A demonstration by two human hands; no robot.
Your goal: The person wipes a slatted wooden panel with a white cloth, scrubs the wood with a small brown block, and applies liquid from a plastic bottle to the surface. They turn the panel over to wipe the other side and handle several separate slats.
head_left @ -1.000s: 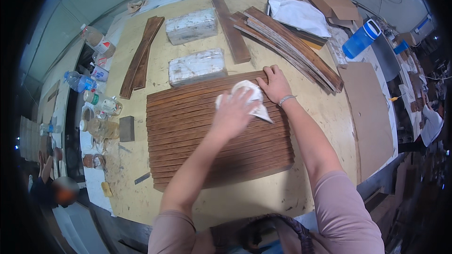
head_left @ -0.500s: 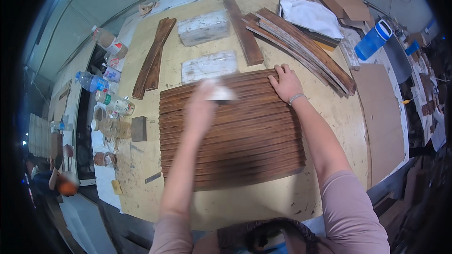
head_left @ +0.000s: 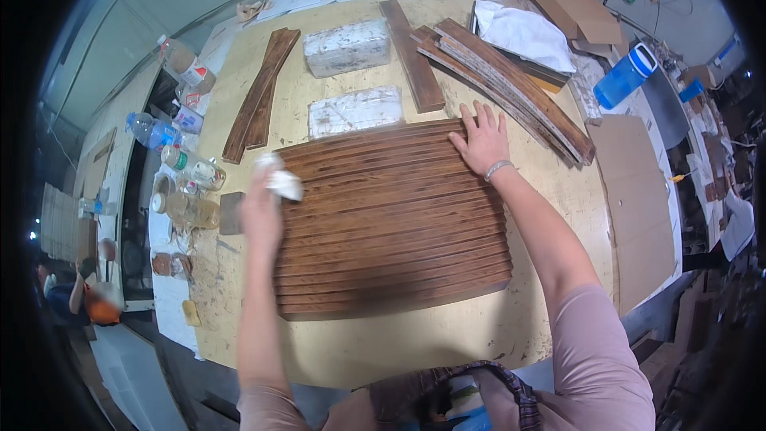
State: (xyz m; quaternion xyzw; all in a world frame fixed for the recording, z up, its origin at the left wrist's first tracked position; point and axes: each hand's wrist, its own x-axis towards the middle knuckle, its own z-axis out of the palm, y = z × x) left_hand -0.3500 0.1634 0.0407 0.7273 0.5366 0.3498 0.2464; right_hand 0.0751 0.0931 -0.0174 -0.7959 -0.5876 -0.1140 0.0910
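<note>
A dark brown wooden panel with long parallel ridges lies flat on the pale yellow worktable. My left hand, a little blurred, is closed round a white cloth at the panel's left edge. Part of the cloth hangs out over the boards. At the far right corner of the panel, my right hand lies with fingers spread, pressing on the top board and holding nothing. Next to the left hand is a small grey-brown block, partly covered by that hand.
Beyond the panel stand two white wrapped blocks. Loose brown boards lie at the far left and far right. Several plastic bottles line the left edge. A blue jug and a cardboard sheet are at the right.
My left hand has swept leftward with the cloth, from over the panel to its left edge. My right hand stays on the far right corner, its fingers spread slightly wider.
</note>
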